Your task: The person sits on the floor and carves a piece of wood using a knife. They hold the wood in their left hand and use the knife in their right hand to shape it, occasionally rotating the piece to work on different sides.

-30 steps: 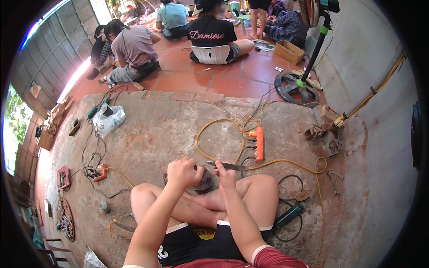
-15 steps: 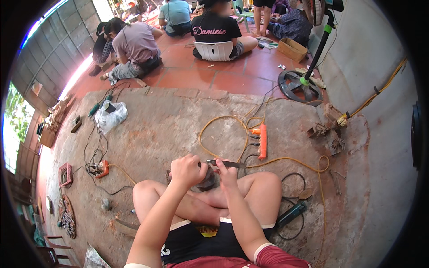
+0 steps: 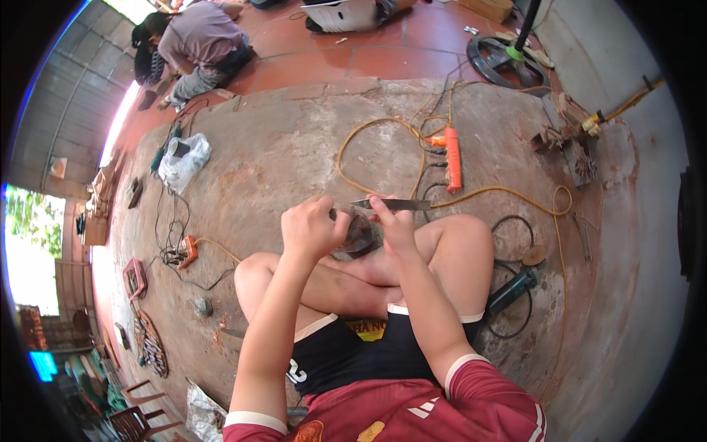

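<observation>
My left hand [image 3: 317,230] is closed in a fist above my crossed legs. A bit of something dark shows at its thumb side, too small to name. Beside it, my right hand [image 3: 394,227] grips a flat grey metal strip [image 3: 409,205], file-like or blade-like, between thumb and fingers. The strip lies nearly level, its narrow left end pointing at my left fist. Below and between both hands is a dark, rounded block [image 3: 359,237], partly covered by the left hand, in front of my shins.
Ahead on the concrete lie an orange power strip [image 3: 453,160] and a looped yellow cable [image 3: 340,158]. A dark green power tool [image 3: 512,292] rests by my right knee. To the left are a plastic bag [image 3: 185,166], a red basket [image 3: 134,278] and wires. A person [image 3: 202,44] sits far left.
The view has tilted downward, so the floor and my hands appear higher. Both hands keep their closed grips, and the metal strip stays in my right hand.
</observation>
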A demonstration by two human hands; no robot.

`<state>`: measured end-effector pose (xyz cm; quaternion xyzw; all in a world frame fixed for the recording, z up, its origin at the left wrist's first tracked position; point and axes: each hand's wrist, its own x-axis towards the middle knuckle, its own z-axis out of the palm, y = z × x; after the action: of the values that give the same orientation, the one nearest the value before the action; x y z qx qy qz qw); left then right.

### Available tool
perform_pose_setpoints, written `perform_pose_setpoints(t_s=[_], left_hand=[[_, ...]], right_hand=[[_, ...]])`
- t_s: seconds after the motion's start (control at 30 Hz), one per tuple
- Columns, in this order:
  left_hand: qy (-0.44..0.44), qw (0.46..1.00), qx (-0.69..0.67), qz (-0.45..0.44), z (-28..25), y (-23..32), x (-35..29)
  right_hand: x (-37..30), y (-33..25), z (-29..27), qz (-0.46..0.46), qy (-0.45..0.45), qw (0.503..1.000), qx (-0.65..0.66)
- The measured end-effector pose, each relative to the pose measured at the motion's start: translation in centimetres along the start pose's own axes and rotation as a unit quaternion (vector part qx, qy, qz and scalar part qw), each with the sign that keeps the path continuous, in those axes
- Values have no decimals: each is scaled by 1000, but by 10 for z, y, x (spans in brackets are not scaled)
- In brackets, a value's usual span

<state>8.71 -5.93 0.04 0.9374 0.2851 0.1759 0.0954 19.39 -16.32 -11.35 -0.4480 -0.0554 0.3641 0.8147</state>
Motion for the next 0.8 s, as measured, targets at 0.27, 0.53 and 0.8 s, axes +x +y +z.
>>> perform_pose_setpoints(t_s=[0.27,0.53,0.8], left_hand=[[-15,999,12,29,0,-4,6],[-9,1000,15,-8,0,2,2],[2,1000,18,-12,1,3,0]], right_hand=[[1,11,0,-25,-50,998,-28],[-3,9,7,-128,50,968,-212],[-15,16,18,-120,60,970,-205]])
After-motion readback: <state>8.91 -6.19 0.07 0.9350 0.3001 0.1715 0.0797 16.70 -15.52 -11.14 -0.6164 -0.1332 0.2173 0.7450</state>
